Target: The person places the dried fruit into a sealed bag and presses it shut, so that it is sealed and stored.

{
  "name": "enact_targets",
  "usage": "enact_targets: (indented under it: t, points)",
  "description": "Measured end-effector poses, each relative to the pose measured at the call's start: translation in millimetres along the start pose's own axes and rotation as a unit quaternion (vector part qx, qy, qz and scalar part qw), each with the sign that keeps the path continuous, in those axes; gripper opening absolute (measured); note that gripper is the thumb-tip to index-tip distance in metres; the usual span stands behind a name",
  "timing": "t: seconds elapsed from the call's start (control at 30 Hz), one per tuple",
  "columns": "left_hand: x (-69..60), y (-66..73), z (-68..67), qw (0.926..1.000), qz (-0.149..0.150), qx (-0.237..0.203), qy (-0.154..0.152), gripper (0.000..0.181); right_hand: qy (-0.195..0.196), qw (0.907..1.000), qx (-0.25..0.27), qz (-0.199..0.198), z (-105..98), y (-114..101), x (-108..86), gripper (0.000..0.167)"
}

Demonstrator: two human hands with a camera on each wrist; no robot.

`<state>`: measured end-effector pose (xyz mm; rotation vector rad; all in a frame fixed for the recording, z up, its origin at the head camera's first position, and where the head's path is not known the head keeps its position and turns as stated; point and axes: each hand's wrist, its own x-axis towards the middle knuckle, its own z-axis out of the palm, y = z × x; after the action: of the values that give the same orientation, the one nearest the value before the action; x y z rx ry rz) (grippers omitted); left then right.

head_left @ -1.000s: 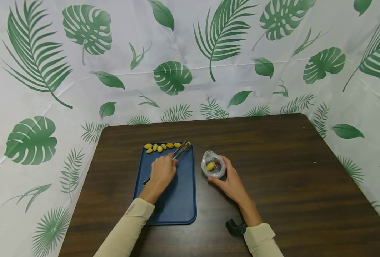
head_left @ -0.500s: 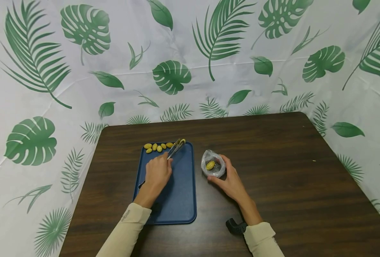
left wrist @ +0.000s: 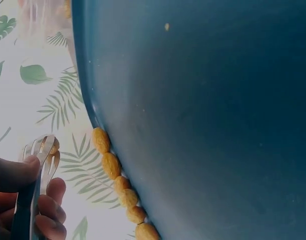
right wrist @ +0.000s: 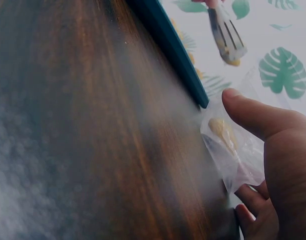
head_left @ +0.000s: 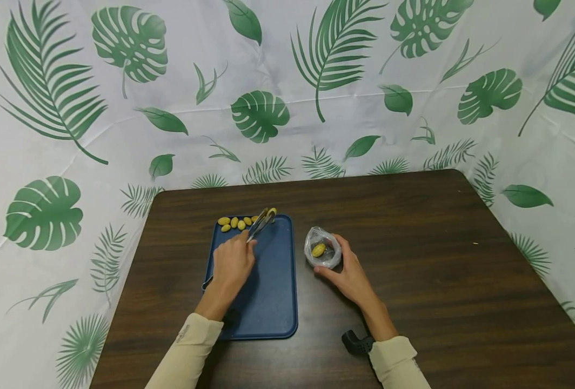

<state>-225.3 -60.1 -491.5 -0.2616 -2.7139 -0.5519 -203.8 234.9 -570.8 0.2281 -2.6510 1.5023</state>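
Note:
Metal tongs (head_left: 260, 224) are gripped in my left hand (head_left: 231, 262) above the upper part of the blue tray (head_left: 273, 302). Between the fork-like tips of the tongs (left wrist: 43, 150), a yellow oval piece (left wrist: 54, 146) shows in the left wrist view. Several more yellow pieces (head_left: 234, 222) lie along the tray's far edge. Right of the tray, my right hand (head_left: 350, 275) holds a clear plastic bag (head_left: 335, 258) upright by its side, thumb and fingers around it. One yellow piece (head_left: 319, 250) is inside the bag, also visible through the plastic (right wrist: 222, 131).
The dark wooden table (head_left: 414, 232) extends right of the bag. A leaf-patterned cloth (head_left: 195, 135) hangs behind and beside it. A black strap piece (head_left: 357, 343) sits at my right wrist. A tiny yellow scrap (head_left: 475, 243) lies on the table at right.
My left hand has moved left and slightly back toward me, and the tongs' tips have shifted left from the tray's far right corner. My right hand and the bag have stayed in place.

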Motion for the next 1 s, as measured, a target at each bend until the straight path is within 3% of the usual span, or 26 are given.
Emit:
enact_targets:
  t: [0.53, 1.0]
  points:
    - [-8.1, -2.5, -11.9, 0.9995, 0.007, -0.023, 0.018, 0.026, -0.001, 1.0000, 0.003, -0.004, 0, 0, 0.1, 0.093]
    - [-16.7, 4.1, -27.6, 0.9992, 0.007, -0.034, 0.018, 0.023, -0.006, 1.0000, 0.003, -0.002, -1, -1, 0.9, 0.093]
